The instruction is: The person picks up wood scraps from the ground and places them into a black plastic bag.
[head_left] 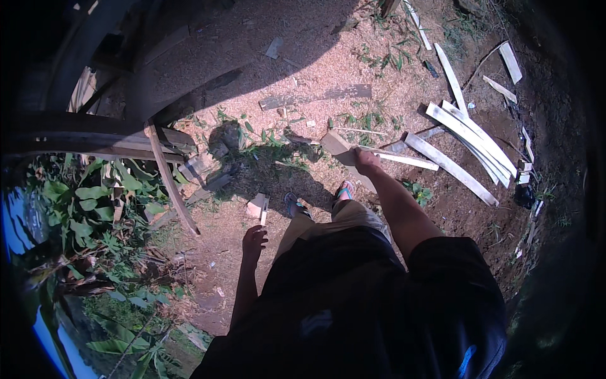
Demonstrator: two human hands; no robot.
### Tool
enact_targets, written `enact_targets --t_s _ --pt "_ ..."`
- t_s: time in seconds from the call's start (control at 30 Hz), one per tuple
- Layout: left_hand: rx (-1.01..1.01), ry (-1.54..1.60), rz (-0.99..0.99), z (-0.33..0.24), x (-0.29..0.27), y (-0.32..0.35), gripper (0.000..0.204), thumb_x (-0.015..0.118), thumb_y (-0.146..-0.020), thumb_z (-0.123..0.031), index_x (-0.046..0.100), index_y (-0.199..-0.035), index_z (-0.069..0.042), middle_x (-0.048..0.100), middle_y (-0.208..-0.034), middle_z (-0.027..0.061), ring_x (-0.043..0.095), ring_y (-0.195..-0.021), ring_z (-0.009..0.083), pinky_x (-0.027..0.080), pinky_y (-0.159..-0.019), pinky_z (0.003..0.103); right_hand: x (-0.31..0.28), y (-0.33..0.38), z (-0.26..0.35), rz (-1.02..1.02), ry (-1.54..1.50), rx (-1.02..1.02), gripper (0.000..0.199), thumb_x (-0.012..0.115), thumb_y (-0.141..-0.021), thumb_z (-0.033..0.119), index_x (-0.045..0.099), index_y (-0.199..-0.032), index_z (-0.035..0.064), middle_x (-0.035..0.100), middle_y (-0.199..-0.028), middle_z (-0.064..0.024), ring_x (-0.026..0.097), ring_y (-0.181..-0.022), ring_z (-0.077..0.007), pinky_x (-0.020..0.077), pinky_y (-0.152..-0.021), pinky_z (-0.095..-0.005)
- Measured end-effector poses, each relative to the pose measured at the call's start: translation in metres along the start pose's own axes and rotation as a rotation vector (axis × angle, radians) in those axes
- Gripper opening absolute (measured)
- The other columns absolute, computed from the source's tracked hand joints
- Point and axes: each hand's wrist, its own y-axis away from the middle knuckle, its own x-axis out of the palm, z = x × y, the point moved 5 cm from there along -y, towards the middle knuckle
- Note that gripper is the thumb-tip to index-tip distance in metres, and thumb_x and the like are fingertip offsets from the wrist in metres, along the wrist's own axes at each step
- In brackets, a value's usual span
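I stand on sawdust-covered ground, looking down at my dark shirt, khaki trousers and sandalled feet. My right hand [366,160] grips the near end of a flat wooden board [336,146] that slants up and to the left over the ground. My left hand [254,240] hangs at my side in shade, fingers loosely curled with nothing in them. A small pale wood block [258,206] lies on the ground just above that hand.
A pile of pale wooden slats [470,142] lies to the right. A long grey plank [315,96] rests further ahead. Dark timber beams [95,136] and a slanted stick [172,183] stand at left, with leafy plants [95,208] below them.
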Motion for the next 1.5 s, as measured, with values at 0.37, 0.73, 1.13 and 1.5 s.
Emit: enact_targets --t_s 0.37,0.73,1.13,1.5 --pt "-0.044 -0.252 0.057 -0.032 -0.096 -0.073 0.044 0.059 -0.092 -0.027 0.052 -0.132 -0.01 0.067 -0.112 0.01 0.066 -0.087 0.0199 0.051 -0.071 0.033 -0.087 0.111 0.106 -0.83 -0.383 -0.256 0.012 0.064 -0.086 0.014 0.065 -0.098 0.0102 0.067 -0.081 -0.0119 0.063 -0.081 -0.0325 0.0448 -0.078 -0.0452" --pt "0.193 -0.499 0.396 -0.164 0.065 -0.158 0.038 0.058 -0.093 -0.02 0.053 -0.128 -0.007 0.066 -0.104 0.0059 0.062 -0.075 0.0138 0.046 -0.057 0.025 0.327 0.491 -0.249 0.019 -0.52 1.496 0.032 0.071 -0.079 0.016 0.07 -0.11 0.0109 0.071 -0.108 -0.016 0.069 -0.102 -0.0286 0.0563 -0.087 -0.038" --pt "0.246 -0.633 0.417 -0.222 0.243 -0.114 0.034 0.061 -0.091 -0.018 0.057 -0.123 -0.01 0.066 -0.092 0.0026 0.06 -0.067 0.0094 0.046 -0.054 0.024 0.263 0.305 -0.276 -0.165 -1.281 0.926 0.047 0.055 -0.081 0.002 0.065 -0.125 0.0144 0.07 -0.105 -0.0151 0.071 -0.09 -0.025 0.0576 -0.08 -0.0356" --pt "0.404 -0.698 0.386 -0.318 0.431 -0.072 0.031 0.053 -0.096 -0.011 0.054 -0.127 -0.004 0.066 -0.096 0.0048 0.06 -0.07 0.0078 0.047 -0.056 0.021 0.185 0.245 -0.486 -0.231 -1.29 0.816 0.049 0.052 -0.08 -0.005 0.064 -0.123 0.014 0.071 -0.088 -0.0121 0.067 -0.072 -0.0175 0.0533 -0.061 -0.0342"
